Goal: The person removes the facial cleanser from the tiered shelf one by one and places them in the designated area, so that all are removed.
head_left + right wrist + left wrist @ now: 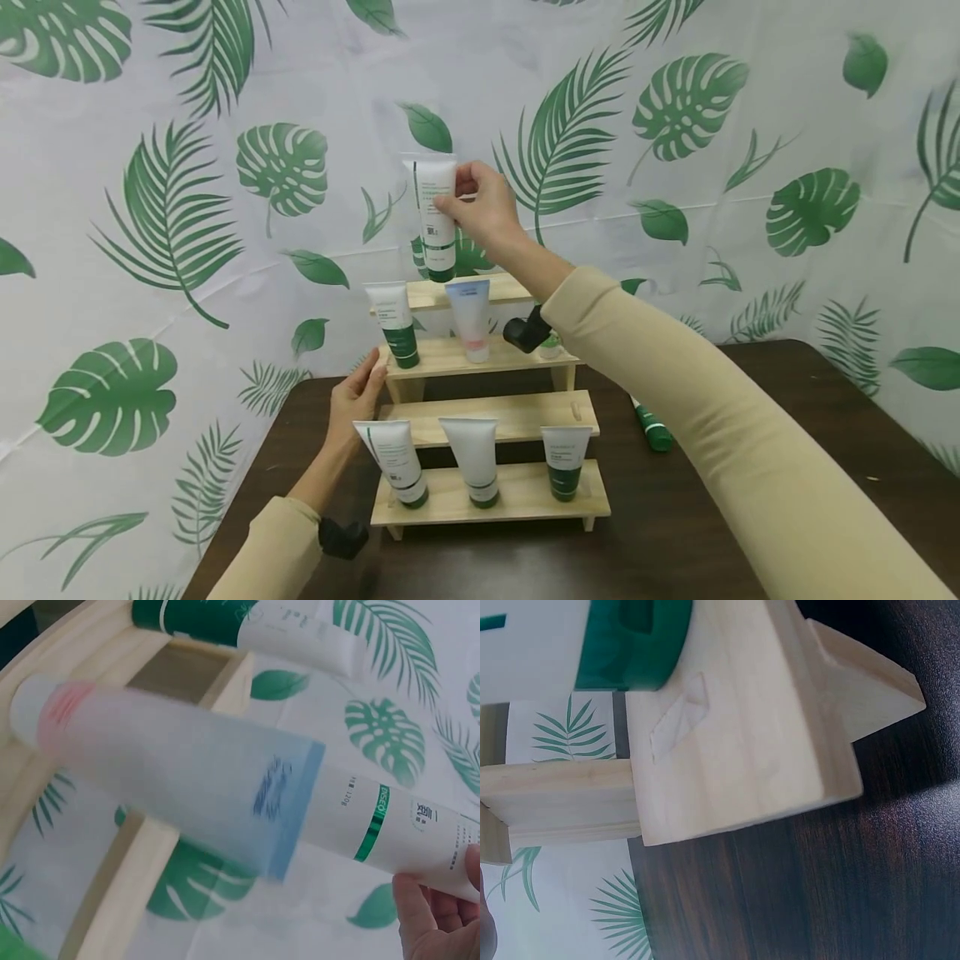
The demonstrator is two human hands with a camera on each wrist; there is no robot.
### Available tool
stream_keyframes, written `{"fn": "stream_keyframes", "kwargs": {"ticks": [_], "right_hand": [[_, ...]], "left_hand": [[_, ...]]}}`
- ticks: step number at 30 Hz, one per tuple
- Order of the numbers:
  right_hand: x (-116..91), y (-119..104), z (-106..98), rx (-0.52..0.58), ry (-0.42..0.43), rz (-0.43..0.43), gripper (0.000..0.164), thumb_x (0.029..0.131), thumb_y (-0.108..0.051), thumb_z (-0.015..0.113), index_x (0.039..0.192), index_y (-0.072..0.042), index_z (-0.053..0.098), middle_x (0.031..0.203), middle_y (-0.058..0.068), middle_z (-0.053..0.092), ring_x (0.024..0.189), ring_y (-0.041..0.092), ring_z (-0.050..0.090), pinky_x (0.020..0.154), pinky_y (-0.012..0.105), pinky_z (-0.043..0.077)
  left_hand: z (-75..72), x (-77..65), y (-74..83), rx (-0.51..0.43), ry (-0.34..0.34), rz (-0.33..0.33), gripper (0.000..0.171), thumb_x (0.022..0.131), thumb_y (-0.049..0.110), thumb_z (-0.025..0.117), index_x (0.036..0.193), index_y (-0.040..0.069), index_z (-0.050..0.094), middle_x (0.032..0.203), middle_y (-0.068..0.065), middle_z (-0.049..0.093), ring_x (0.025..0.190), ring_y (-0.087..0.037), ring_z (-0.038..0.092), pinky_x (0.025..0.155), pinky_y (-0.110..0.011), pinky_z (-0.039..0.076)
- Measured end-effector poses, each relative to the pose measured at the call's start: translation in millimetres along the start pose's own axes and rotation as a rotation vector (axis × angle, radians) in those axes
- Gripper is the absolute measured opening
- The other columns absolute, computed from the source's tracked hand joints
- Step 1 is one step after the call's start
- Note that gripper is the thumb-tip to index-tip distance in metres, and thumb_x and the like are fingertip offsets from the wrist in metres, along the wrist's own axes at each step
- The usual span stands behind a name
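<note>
My right hand (487, 204) pinches a white squeeze tube (435, 212) with a dark green cap, holding it upright, cap down, above the top shelf of a wooden display rack (491, 417). In the right wrist view that tube (405, 840) is partly hidden behind a blue-topped tube (180, 765). My left hand (358, 400) grips the left end of the rack's upper middle shelf. Beside it stands a white and green tube (396, 325). Along the bottom shelf stand a leaning white tube (397, 462), a plain white tube (472, 462) and a shorter tube (566, 462).
A green-capped tube (654, 429) lies on the dark wooden table (675, 517) right of the rack, partly behind my right sleeve. Another small tube (550, 346) is mostly hidden by the right wrist camera. A leaf-print cloth (360, 75) hangs behind the table.
</note>
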State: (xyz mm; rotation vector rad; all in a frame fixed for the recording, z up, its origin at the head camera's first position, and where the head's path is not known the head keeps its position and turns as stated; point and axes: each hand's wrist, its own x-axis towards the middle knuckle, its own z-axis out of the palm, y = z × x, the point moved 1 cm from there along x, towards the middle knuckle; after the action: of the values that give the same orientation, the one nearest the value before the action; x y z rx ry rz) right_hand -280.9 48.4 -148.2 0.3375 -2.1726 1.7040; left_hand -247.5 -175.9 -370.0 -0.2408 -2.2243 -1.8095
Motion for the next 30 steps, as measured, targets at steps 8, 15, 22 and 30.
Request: {"fn": "stream_keyframes", "kwargs": {"ticks": [8, 15, 22, 30], "right_hand": [[-2.3, -1.7, -40.2, 0.029, 0.050, 0.015, 0.027, 0.089, -0.008, 0.064, 0.114, -0.003, 0.054, 0.105, 0.006, 0.058, 0.097, 0.019, 0.062, 0.083, 0.028, 0.055], [-6.6, 3.5, -76.5, 0.023, 0.095, 0.049, 0.030, 0.088, -0.008, 0.065, 0.116, -0.004, 0.053, 0.103, 0.003, 0.056, 0.098, 0.018, 0.061, 0.086, 0.032, 0.055], [-13.4, 11.7, -113.8, -0.024, 0.145, 0.076, 0.033, 0.090, -0.013, 0.064, 0.120, -0.006, 0.052, 0.105, 0.001, 0.054, 0.101, 0.018, 0.058, 0.089, 0.033, 0.054], [-26.2, 24.6, -151.9, -0.055, 0.190, 0.070, 0.028, 0.089, -0.013, 0.064, 0.115, -0.008, 0.053, 0.100, -0.003, 0.055, 0.094, 0.014, 0.058, 0.091, 0.037, 0.053]], "left_hand": [[0.1, -7.5, 18.6, 0.016, -0.031, -0.005, 0.047, 0.098, 0.016, 0.050, 0.141, -0.002, 0.039, 0.146, -0.014, 0.039, 0.136, -0.025, 0.035, 0.109, -0.030, 0.033], [1.4, -13.9, 32.1, 0.049, -0.039, -0.014, 0.048, 0.099, 0.015, 0.049, 0.140, -0.004, 0.037, 0.146, -0.017, 0.037, 0.136, -0.028, 0.034, 0.110, -0.033, 0.032], [2.1, -16.0, 34.8, 0.061, -0.031, -0.024, 0.047, 0.099, 0.015, 0.048, 0.141, -0.005, 0.037, 0.146, -0.017, 0.038, 0.135, -0.026, 0.036, 0.107, -0.023, 0.035], [3.1, -14.3, 33.8, 0.032, -0.028, -0.006, 0.047, 0.098, 0.014, 0.050, 0.140, -0.005, 0.038, 0.145, -0.016, 0.039, 0.136, -0.025, 0.035, 0.104, -0.013, 0.035]]}}
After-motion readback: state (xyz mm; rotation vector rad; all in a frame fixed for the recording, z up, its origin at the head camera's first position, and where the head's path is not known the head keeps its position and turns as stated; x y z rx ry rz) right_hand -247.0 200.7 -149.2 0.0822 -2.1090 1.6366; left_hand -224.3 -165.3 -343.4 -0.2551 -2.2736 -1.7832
